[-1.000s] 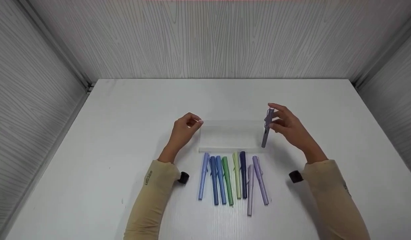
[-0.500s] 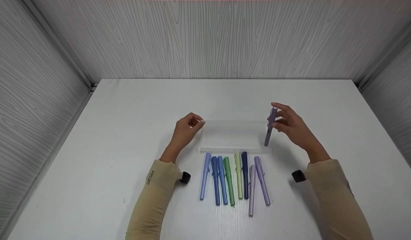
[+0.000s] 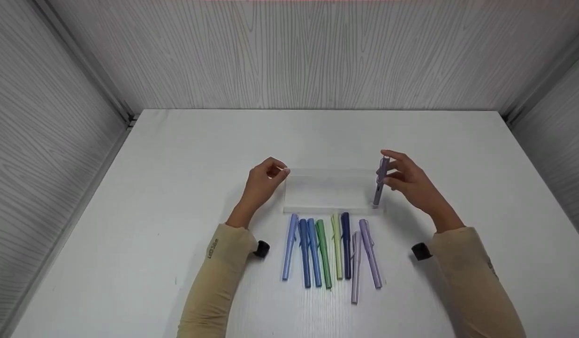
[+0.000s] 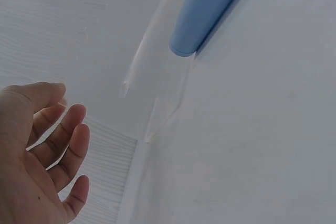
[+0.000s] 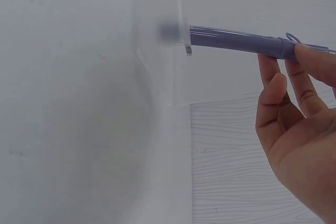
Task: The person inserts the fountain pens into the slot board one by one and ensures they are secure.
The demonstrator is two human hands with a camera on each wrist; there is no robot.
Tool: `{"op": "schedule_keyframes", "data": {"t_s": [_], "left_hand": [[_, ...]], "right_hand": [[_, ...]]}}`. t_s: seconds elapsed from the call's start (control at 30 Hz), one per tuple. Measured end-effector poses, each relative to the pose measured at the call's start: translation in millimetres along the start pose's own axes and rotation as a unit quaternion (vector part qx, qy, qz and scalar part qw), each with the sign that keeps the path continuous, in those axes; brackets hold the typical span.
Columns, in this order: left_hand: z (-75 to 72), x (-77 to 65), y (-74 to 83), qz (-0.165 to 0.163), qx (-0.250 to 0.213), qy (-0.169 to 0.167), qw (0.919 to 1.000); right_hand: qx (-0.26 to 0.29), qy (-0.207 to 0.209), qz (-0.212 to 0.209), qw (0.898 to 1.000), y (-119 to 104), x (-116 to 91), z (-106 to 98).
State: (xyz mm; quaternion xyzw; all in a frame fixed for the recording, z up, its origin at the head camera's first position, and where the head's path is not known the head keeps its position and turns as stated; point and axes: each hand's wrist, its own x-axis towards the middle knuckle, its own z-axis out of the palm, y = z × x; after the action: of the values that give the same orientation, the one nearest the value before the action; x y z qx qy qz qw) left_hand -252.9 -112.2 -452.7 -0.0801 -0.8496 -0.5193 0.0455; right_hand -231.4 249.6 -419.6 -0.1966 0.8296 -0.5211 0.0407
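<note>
A clear, frosted-looking stand (image 3: 329, 191) with a low front lip stands upright mid-table. My left hand (image 3: 263, 182) pinches its top left corner between thumb and index finger. At the other end my right hand (image 3: 409, 182) holds a purple pen (image 3: 378, 191) nearly upright, fingers around the clip end. In the right wrist view, the pen's lower tip (image 5: 169, 32) shows blurred through the stand's translucent lip (image 5: 160, 72). A row of pens lies before the stand: light blue (image 3: 290, 246), blue, green (image 3: 324, 253), yellow-green (image 3: 337, 246), navy (image 3: 346, 246) and two light purple ones, one being (image 3: 370, 253).
The white tabletop (image 3: 200, 141) holds the stand and the pens. Grey wood-grain panels (image 3: 308, 56) rise at the back and on both sides. Each sleeve cuff carries a small black wrist camera (image 3: 421, 251).
The right hand has lowered the purple pen slightly, so its tip meets the stand's front lip at the right end. The left hand stays at the stand's corner.
</note>
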Motion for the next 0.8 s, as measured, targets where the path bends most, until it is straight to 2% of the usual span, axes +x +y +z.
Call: {"op": "schedule_keyframes", "data": {"t_s": [0.2, 0.43, 0.6, 0.8], "left_hand": [[0.1, -1.1, 1.3, 0.001, -0.001, -0.003, 1.0], [-0.9, -1.1, 0.0, 0.009, 0.008, 0.0, 0.9999], [-1.6, -0.5, -0.8, 0.011, 0.011, 0.001, 0.9999], [-1.3, 0.0, -1.1, 0.009, 0.012, -0.001, 0.9999]], "right_hand": [[0.003, -0.003, -0.001, 1.0, 3.0, -1.2, 1.3], [0.018, -0.01, 0.018, 1.0, 0.2, 0.3, 1.1], [0.0, 0.0, 0.037, 0.999, -2.3, 2.5, 4.7], [-0.051, 0.036, 0.051, 0.997, -3.8, 3.5, 7.9]]}}
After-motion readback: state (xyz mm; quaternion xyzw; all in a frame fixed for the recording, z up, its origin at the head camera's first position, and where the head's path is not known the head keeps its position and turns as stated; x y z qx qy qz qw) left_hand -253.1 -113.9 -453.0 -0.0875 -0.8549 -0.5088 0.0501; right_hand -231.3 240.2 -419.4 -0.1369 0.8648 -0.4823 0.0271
